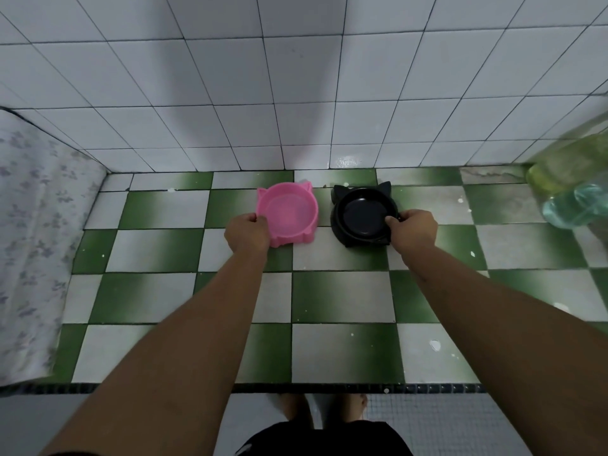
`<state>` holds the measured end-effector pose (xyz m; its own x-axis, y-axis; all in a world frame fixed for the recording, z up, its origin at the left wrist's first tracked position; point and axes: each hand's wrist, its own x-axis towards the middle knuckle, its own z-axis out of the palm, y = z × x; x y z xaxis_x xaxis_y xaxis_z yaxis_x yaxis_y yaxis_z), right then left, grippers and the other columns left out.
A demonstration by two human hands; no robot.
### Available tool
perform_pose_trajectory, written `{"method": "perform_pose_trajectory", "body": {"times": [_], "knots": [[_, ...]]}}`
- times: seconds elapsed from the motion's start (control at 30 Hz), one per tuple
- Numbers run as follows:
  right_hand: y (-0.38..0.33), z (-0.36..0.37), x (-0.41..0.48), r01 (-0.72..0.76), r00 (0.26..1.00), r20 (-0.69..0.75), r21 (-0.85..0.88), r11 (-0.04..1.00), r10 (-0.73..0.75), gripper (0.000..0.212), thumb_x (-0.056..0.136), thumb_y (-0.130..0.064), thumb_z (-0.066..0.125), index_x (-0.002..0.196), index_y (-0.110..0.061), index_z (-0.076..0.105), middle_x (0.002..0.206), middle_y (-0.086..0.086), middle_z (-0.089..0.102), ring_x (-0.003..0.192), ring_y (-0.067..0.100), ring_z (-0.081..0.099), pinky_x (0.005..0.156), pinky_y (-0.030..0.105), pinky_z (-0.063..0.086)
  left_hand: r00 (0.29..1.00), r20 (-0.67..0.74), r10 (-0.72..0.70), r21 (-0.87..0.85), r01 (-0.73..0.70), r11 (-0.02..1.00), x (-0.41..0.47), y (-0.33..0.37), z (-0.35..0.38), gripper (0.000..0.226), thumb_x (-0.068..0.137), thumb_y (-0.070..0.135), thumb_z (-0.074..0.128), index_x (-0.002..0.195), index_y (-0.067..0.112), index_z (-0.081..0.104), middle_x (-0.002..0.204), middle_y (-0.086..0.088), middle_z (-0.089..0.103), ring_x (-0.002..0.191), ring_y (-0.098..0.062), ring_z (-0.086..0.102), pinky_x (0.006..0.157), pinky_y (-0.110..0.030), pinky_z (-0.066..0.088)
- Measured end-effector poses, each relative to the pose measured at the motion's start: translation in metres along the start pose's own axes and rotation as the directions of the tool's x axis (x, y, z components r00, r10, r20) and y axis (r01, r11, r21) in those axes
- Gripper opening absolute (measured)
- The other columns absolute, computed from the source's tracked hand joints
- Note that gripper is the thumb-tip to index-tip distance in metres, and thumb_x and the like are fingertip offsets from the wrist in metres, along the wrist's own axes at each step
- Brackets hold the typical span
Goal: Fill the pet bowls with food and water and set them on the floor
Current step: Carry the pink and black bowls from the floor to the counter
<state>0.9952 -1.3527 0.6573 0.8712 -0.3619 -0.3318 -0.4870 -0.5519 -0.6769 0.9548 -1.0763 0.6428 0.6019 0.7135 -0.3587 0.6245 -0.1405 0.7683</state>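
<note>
left hand (246,233): fingers curled over the near-left rim of the pink plastic cat-eared bowl (291,210). right hand (413,230): pinched the near-right rim of the black plastic cat-eared bowl (362,213). both bowls stood side by side, apart, near the back edge of the green-and-white checked tiled ledge (342,297). no food was visible. step judged: collecting bowls for filling; next, a level lift.

Green-and-white checkered tiled surface (342,297) bounded at back by white tiled wall (296,77). Near back edge, pink cat-eared bowl (289,212) and black cat-eared bowl (362,213) set side by side, slightly apart. Along left edge, floral-patterned cloth (36,225) laid. At far right, blurred greenish and bluish containers (572,189) stood. White specks scattered over tiles.
</note>
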Motion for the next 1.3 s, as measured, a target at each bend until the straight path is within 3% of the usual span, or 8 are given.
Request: {"method": "perform_pose_trajectory", "body": {"times": [0.1,0.27,0.47,0.6,0.67,0.77,1.03,1.3], "knots": [[-0.001,0.001,-0.002,0.001,1.000,-0.001,-0.020,1.000,-0.001,0.024,0.092,-0.021,0.073,0.104,0.000,0.074,0.095,0.015,0.073,0.081,0.027,0.065,0.079,0.031,0.054,0.999,0.028,0.015,0.039,-0.017,0.999,0.003,0.001,-0.003,0.022,0.099,0.010,0.065,0.119,0.006,0.074,0.106,-0.009,0.074,0.063,-0.006,0.057,0.050,-0.015,0.041],[-0.001,0.004,-0.002,-0.016,1.000,-0.006,-0.036,0.999,0.016,0.025,0.091,-0.022,0.074,0.101,0.000,0.074,0.095,0.016,0.074,0.087,0.031,0.070,0.084,0.037,0.059,0.997,0.050,0.059,0.093,-0.063,0.994,0.010,0.001,-0.009,0.017,0.099,0.007,0.062,0.108,0.005,0.077,0.074,0.004,0.063,0.062,-0.007,0.058,0.051,-0.019,0.043],[-0.006,0.007,-0.009,-0.029,1.000,0.000,-0.020,0.999,0.029,0.025,0.092,-0.021,0.073,0.102,0.002,0.072,0.096,0.016,0.072,0.082,0.028,0.065,0.079,0.032,0.055,0.990,0.106,0.089,0.144,-0.103,0.984,0.015,0.001,-0.017,0.022,0.098,0.007,0.062,0.115,0.004,0.076,0.087,-0.002,0.069,0.065,-0.009,0.062,0.052,-0.017,0.045],[-0.009,0.010,-0.019,-0.018,1.000,-0.011,-0.031,0.999,0.017,0.043,0.094,-0.030,0.071,0.122,0.002,0.066,0.112,0.017,0.070,0.106,0.034,0.067,0.087,0.034,0.052,0.985,0.159,0.071,0.085,-0.085,0.993,0.014,0.005,-0.026,0.051,0.095,0.015,0.069,0.144,0.005,0.056,0.129,-0.011,0.067,0.112,-0.026,0.067,0.095,-0.031,0.055],[-0.013,0.011,-0.026,-0.023,0.999,-0.029,-0.019,1.000,0.023,0.055,0.095,-0.033,0.069,0.136,0.001,0.056,0.131,0.018,0.064,0.120,0.036,0.061,0.099,0.038,0.049,0.982,0.169,0.082,0.068,-0.095,0.993,0.015,0.006,-0.031,0.057,0.095,0.018,0.069,0.148,0.007,0.051,0.131,-0.011,0.066,0.118,-0.028,0.064,0.107,-0.039,0.050],[-0.020,0.012,-0.037,-0.003,0.997,-0.078,-0.020,1.000,0.001,0.060,0.096,-0.034,0.067,0.142,0.001,0.051,0.138,0.019,0.059,0.126,0.036,0.057,0.101,0.038,0.047,0.981,0.166,0.104,0.061,-0.116,0.991,0.013,0.008,-0.040,0.055,0.094,0.019,0.067,0.146,0.009,0.053,0.125,-0.010,0.066,0.116,-0.027,0.064,0.107,-0.042,0.050],[-0.037,0.013,-0.081,0.170,0.976,-0.133,-0.017,0.985,-0.170,0.048,0.097,-0.029,0.065,0.133,0.001,0.058,0.125,0.016,0.065,0.115,0.032,0.062,0.089,0.031,0.045,0.961,0.175,0.215,0.059,-0.229,0.972,-0.008,0.007,-0.066,0.040,0.096,0.015,0.064,0.135,0.008,0.062,0.118,-0.005,0.066,0.100,-0.017,0.059,0.086,-0.026,0.043],[-0.046,0.024,-0.128,0.368,0.930,0.007,-0.010,0.930,-0.368,0.038,0.096,-0.029,0.066,0.122,-0.003,0.066,0.114,0.012,0.071,0.102,0.026,0.065,0.089,0.027,0.045,0.947,0.152,0.283,-0.018,-0.284,0.959,-0.045,-0.008,-0.110,0.028,0.096,0.018,0.067,0.123,0.011,0.070,0.108,-0.002,0.068,0.103,-0.021,0.066,0.096,-0.033,0.053]]}}
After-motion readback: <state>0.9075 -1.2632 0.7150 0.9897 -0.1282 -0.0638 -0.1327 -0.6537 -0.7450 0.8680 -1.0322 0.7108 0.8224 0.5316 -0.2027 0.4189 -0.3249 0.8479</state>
